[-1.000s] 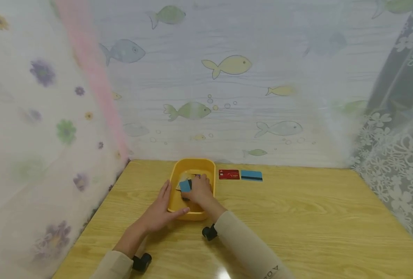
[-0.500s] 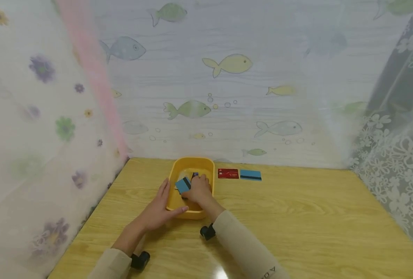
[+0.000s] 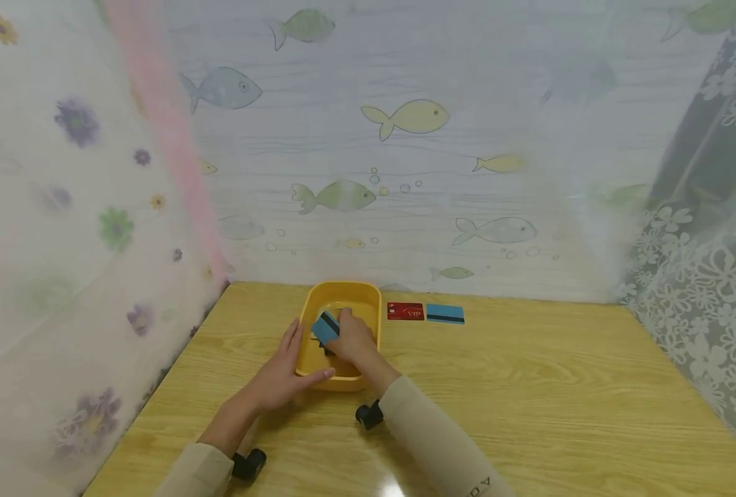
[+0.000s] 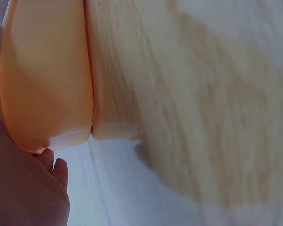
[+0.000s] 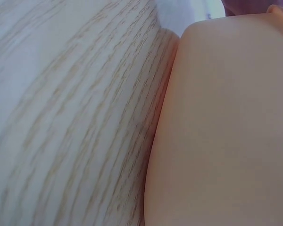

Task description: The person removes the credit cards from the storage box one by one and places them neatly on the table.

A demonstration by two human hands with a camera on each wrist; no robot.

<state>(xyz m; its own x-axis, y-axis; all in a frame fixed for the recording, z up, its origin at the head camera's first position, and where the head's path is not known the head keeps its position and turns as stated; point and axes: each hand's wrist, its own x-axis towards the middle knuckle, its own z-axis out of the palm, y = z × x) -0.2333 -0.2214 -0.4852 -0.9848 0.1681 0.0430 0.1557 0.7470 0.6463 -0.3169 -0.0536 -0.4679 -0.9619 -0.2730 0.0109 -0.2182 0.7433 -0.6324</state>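
In the head view a yellow plastic bin (image 3: 368, 295) stands near the table's back edge. My left hand (image 3: 275, 379) holds its front left corner, thumb along the front rim and fingers against the left wall. My right hand (image 3: 354, 342) reaches down inside the bin. Between its thumb and fingers it pinches a blue card (image 3: 324, 330) with a black stripe, tilted toward the left. Under and beside that hand, small dark items (image 3: 328, 351) lie in the bin, mostly hidden. Both wrist views show the outside of the bin (image 4: 47, 80) and the wooden tabletop.
Right of the bin, a red VIP card (image 3: 405, 311) and a blue card with a dark stripe (image 3: 445, 314) lie side by side on the wooden table (image 3: 529, 393). Fish-print curtain (image 3: 405, 172) hangs behind, floral curtain (image 3: 45, 276) at the left.
The blue card in my right hand has turned, so more of its face and stripe shows. My right fingers have shifted slightly deeper into the bin. The left hand stays at the corner.
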